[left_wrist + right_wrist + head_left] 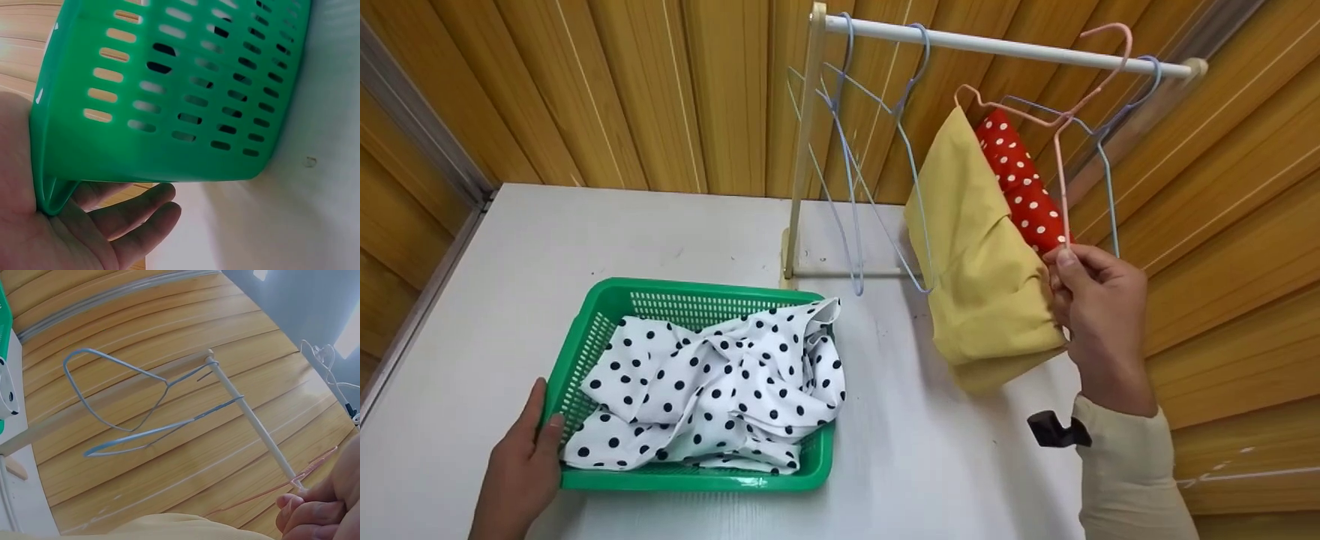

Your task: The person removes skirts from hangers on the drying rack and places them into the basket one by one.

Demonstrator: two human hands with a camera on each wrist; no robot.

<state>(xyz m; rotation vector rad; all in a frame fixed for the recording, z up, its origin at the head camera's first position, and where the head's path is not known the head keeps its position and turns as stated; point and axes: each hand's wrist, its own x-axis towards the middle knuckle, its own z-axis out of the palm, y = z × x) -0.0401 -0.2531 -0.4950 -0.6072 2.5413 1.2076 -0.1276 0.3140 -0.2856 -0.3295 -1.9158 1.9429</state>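
My left hand (521, 457) holds the left rim of a green basket (697, 484), thumb over the rim and fingers outside it. A white cloth with black dots (720, 382) lies crumpled inside. My right hand (1106, 315) pinches the lower right end of a pink hanger (1061, 187). A yellow cloth (982, 255) hangs on that hanger, covering its lower bar. The pink hook overlaps the rail; whether it rests there I cannot tell. Behind the yellow cloth, a red cloth with white dots (1024, 187) is partly hidden.
A rack with a white rail (997, 46) stands on the white table (585, 232) by the panelled wall (645, 90). Two bare blue hangers (851, 180) hang toward its left end. Another blue hanger (1108, 176) hangs at the right.
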